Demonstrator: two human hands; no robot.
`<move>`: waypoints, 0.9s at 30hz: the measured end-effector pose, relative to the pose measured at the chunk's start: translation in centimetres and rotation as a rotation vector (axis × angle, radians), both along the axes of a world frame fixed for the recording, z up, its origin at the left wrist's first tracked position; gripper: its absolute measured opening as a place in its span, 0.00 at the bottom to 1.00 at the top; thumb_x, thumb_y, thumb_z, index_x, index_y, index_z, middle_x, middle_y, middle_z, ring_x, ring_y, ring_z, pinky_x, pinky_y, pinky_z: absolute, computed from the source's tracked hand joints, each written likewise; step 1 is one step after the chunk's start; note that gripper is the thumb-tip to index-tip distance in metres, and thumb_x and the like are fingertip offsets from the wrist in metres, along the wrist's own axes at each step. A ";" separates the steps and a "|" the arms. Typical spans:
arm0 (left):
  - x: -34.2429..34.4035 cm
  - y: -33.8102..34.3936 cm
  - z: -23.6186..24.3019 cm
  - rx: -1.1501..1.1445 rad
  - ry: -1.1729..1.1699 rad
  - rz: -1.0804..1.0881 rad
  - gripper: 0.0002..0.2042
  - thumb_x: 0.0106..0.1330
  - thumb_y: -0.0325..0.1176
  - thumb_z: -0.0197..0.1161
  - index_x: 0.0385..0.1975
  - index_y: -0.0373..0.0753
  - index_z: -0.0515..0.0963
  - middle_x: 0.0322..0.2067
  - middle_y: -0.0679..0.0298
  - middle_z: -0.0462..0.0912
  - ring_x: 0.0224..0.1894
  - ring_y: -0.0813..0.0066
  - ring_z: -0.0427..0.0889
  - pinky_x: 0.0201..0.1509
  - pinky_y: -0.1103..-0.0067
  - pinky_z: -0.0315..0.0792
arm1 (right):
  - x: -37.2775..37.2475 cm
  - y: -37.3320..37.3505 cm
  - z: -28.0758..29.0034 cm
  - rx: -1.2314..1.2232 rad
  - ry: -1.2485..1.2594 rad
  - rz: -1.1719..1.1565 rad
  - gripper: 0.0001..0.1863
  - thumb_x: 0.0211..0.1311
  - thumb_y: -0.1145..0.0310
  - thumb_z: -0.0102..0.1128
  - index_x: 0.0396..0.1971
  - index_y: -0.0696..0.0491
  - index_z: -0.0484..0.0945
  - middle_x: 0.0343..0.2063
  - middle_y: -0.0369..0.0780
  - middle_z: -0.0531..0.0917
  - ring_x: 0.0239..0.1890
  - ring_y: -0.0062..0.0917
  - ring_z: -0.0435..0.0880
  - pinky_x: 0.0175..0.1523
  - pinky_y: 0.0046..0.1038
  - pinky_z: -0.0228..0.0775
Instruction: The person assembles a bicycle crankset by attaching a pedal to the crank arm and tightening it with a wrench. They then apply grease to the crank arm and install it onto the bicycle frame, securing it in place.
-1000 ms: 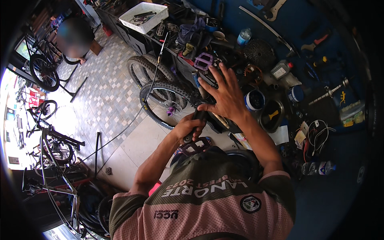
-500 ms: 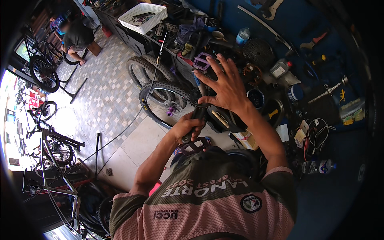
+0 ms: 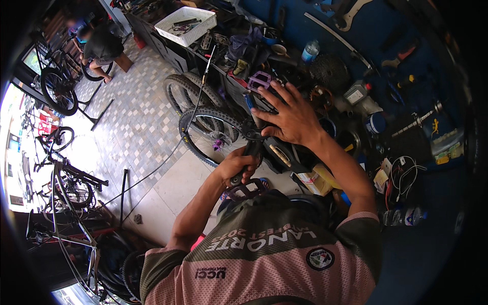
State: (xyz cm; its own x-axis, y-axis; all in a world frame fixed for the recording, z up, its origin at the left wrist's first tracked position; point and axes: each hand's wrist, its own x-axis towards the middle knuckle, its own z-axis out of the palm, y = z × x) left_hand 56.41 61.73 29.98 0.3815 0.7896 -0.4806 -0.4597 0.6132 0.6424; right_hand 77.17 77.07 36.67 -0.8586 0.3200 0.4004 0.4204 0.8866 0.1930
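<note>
My left hand is closed around a black crank arm, with a dark flat pedal at its lower end. At the crank's upper end is a dark round fitting, from which a metal shaft with a blue part stands out. Over that shaft, my right hand has its fingers spread, the thumb close to the fitting; whether it touches is unclear. A purple pedal lies just past my fingertips on the cluttered bench.
Bicycle wheels stand below the bench, crossed by a hose. A white basket, a bottle, tools and containers surround the work. Bicycles stand at left; two people are farther back.
My right hand, still spread, moved slightly up and left, then back down and right. My left hand stays gripped on the crank. The person at the back appears in a different, bent posture.
</note>
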 end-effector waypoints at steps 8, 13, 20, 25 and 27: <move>-0.4 -0.1 -0.1 0.036 0.027 0.009 0.12 0.66 0.25 0.63 0.44 0.34 0.68 0.22 0.64 0.71 0.15 0.77 0.71 0.14 0.78 0.69 | -0.4 0.1 0.4 -0.053 0.085 -0.044 0.38 0.71 0.25 0.35 0.61 0.32 0.84 0.77 0.42 0.60 0.79 0.49 0.52 0.79 0.59 0.47; 0.2 0.0 -0.7 0.082 0.110 0.108 0.13 0.67 0.25 0.64 0.45 0.37 0.68 0.21 0.64 0.71 0.13 0.76 0.70 0.12 0.78 0.67 | -0.9 -1.7 -0.8 -0.216 0.282 -0.204 0.25 0.76 0.41 0.51 0.61 0.36 0.85 0.77 0.44 0.61 0.78 0.49 0.54 0.79 0.57 0.49; -0.3 0.2 -1.2 0.119 0.221 0.054 0.13 0.66 0.24 0.64 0.43 0.35 0.67 0.19 0.63 0.72 0.13 0.75 0.71 0.12 0.76 0.68 | -1.6 -0.4 -0.7 0.108 0.083 -0.065 0.35 0.68 0.73 0.56 0.70 0.21 0.73 0.78 0.35 0.57 0.80 0.43 0.52 0.80 0.54 0.53; -0.5 -0.3 -0.5 0.125 0.204 0.015 0.12 0.66 0.24 0.64 0.43 0.34 0.66 0.18 0.63 0.72 0.13 0.75 0.72 0.12 0.76 0.68 | -1.2 2.0 -0.3 0.231 -0.022 0.066 0.41 0.68 0.74 0.58 0.73 0.15 0.66 0.78 0.32 0.57 0.80 0.36 0.53 0.82 0.47 0.50; -0.7 -0.4 -0.3 0.130 0.207 0.000 0.12 0.66 0.24 0.64 0.43 0.33 0.66 0.18 0.63 0.71 0.12 0.75 0.72 0.12 0.76 0.68 | -0.6 2.9 -0.6 0.270 -0.066 0.128 0.41 0.68 0.72 0.59 0.72 0.13 0.65 0.78 0.31 0.58 0.80 0.36 0.54 0.82 0.46 0.50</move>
State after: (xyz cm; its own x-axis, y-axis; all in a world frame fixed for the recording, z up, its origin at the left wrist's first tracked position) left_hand 55.71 61.31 29.66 0.2854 0.8499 -0.4428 -0.3104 0.5192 0.7963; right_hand 76.59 79.99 36.02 -0.9121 0.0968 0.3984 0.2870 0.8447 0.4519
